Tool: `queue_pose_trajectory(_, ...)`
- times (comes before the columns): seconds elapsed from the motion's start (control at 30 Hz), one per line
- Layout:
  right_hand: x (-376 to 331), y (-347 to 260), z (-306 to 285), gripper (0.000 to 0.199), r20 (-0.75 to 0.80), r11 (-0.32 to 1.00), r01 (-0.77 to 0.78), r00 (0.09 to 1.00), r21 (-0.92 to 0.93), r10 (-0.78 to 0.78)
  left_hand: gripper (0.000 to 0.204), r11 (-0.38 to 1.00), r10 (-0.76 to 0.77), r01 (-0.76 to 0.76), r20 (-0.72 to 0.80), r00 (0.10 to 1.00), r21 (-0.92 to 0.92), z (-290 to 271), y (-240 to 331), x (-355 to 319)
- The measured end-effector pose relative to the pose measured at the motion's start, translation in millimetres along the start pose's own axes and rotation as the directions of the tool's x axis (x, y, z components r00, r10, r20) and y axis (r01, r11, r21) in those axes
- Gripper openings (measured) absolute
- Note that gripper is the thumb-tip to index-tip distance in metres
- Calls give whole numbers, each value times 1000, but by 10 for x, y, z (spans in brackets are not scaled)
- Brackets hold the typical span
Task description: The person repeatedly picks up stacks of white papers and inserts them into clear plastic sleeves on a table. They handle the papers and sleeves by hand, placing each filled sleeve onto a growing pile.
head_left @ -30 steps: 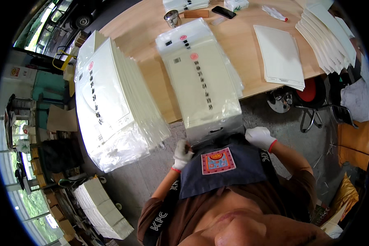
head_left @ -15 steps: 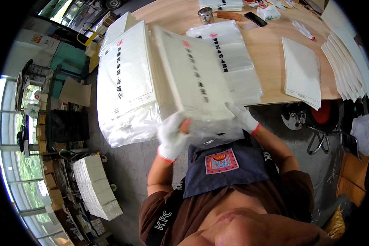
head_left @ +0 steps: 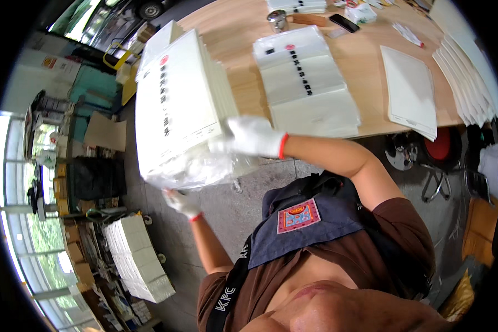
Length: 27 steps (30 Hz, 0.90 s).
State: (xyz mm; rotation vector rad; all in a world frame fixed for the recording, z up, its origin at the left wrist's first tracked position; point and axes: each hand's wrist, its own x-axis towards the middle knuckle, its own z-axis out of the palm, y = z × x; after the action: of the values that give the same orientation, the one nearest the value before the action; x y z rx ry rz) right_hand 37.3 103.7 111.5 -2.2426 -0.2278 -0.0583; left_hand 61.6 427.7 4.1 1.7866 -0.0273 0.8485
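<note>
Nearest, the left hand, half curled, touched the near edge of the stack, its grip unclear; the right hand lay loosely open against its side. The stack sat on the table, bags right of it, a cup beyond.

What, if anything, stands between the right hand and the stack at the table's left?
Nothing visible beyond its white glove. The right hand is by the stack at its near right corner, apparently touching it.

The gloved right hand lay against a tall plastic-wrapped stack — the left hand at its near edge — on the wooden table.
</note>
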Motion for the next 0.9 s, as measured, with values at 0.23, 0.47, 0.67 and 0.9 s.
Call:
queue_pose_trajectory(0.23, -1318, 1038, 412, 42, 274, 965, -261, 931, 31, 243, 21, 978, -8, -182, 885, 466, 105, 1530, 217, -1684)
queue_pose_trajectory(0.47, -2100, 1431, 220, 30, 34, 718, -592, 779, 366, 626, 13, 813, 172, -582, 967, 188, -32, 3149, 889, -1817)
queue_pose_trajectory(0.67, -1933, 1898, 166, 29, -41, 586, -446, 772, 676, 634, 16, 938, 151, -327, 984, 91, -113, 3437, 596, -1610)
queue_pose_trajectory(0.9, -920, 2464, -65, 42, -307, 740, -459, 704, 492, 640, 21, 981, 30, 178, 961, 273, -82, 3519, 905, -1328)
